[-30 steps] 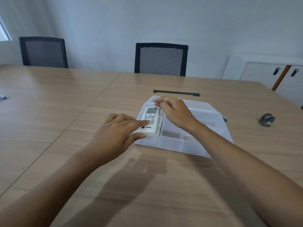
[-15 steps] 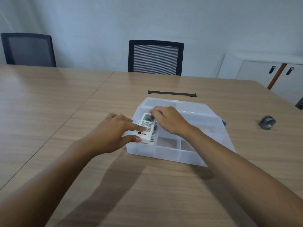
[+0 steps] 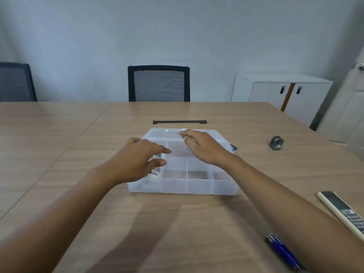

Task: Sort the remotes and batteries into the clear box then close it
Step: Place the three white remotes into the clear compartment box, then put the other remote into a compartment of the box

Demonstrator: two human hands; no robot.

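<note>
The clear box (image 3: 183,186) stands open in the middle of the table, divided into several compartments. A white remote (image 3: 155,173) lies in its left compartment, mostly hidden under my left hand (image 3: 140,156), which hovers over it with fingers spread. My right hand (image 3: 204,145) floats above the back of the box, fingers loosely bent and holding nothing. A second, cream and black remote (image 3: 343,212) lies on the table at the right edge. Blue batteries (image 3: 282,252) lie together near the front right.
A small grey object (image 3: 276,143) sits on the table to the right of the box, and a small rounded item (image 3: 234,147) lies against the box's right side. A black strip (image 3: 179,121) lies behind the box. Chairs (image 3: 158,83) and a white cabinet (image 3: 283,91) stand beyond the table.
The white remote has dropped into the left compartment and both hands have come off it. My head has pulled back, so the second remote and the batteries now show.
</note>
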